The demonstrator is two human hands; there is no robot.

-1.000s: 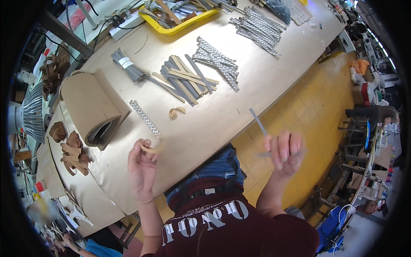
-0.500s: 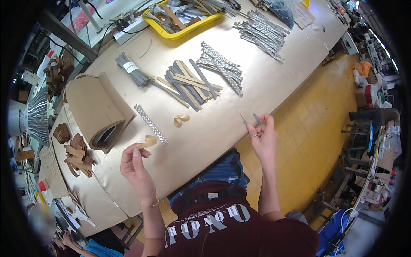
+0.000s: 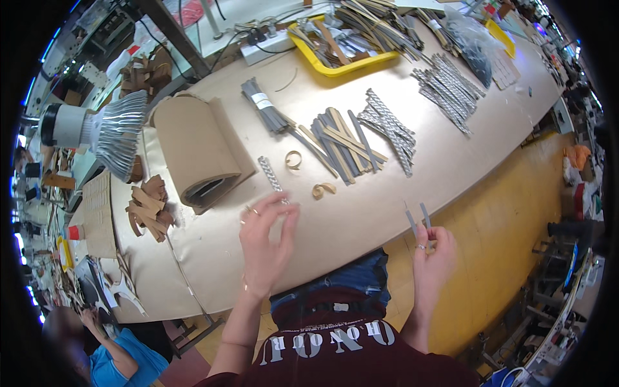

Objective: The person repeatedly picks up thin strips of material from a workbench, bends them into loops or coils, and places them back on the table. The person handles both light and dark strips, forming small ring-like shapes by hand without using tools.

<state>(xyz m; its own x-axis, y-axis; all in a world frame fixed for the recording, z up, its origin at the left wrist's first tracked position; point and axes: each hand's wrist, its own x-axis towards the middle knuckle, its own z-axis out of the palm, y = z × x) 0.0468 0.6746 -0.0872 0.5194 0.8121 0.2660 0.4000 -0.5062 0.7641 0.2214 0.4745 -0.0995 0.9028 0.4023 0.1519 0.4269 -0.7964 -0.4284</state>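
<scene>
While spread wide under everything, tan desk [image 3: 361, 213]; at its left, big cardboard roll [image 3: 200, 151], lying on its side; mid-desk, heap of grey and tan strips [image 3: 348, 138]; just before that, perforated metal strip [image 3: 272, 179] flat on desk; left hand [image 3: 265, 248], grip narrow, fingertips at strip's near end; right hand [image 3: 432, 261] off desk edge, grip pinching two thin grey strips [image 3: 418, 219] upright

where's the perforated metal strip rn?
In the head view the perforated metal strip lies on the tan table, left of centre, between the cardboard roll and a curled tan offcut, with the left hand fingertips at its near end.
</scene>
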